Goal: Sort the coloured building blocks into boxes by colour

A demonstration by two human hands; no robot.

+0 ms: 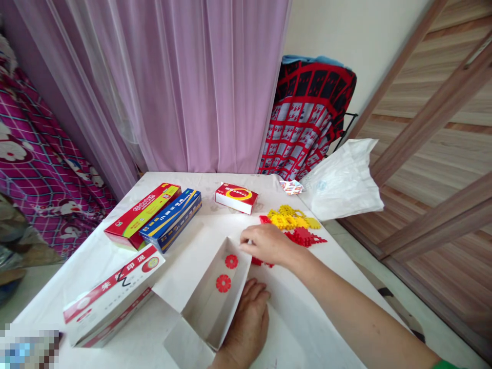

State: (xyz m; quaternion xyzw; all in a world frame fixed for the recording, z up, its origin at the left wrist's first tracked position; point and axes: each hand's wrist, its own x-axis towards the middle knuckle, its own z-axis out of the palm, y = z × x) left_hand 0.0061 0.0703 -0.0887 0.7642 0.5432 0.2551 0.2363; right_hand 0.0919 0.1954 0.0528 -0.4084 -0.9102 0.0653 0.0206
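An open white cardboard box (pixel 203 307) lies in front of me with its end flaps folded out. Two red flower-shaped plastic pieces (pixel 223 283) rest on its inside floor. Against the outside of the box's right wall lies my left hand (pixel 248 318), palm down with fingers stretched out. My right hand (pixel 267 243) is at the box's far right corner, thumb and fingertips pinched together over the rim. Whatever may be between those fingertips is hidden. Beyond my right hand are a pile of yellow plastic pieces (pixel 292 219) and some red plastic pieces (pixel 305 237).
To the left lie a red-and-white box (pixel 111 297), a blue box (pixel 172 218) and a red-and-yellow box (pixel 144 215). A small red-and-white box (pixel 236 197) sits farther back. A white plastic bag (pixel 342 179) hangs over the table's right edge. At bottom left is a blurred object (pixel 31 351).
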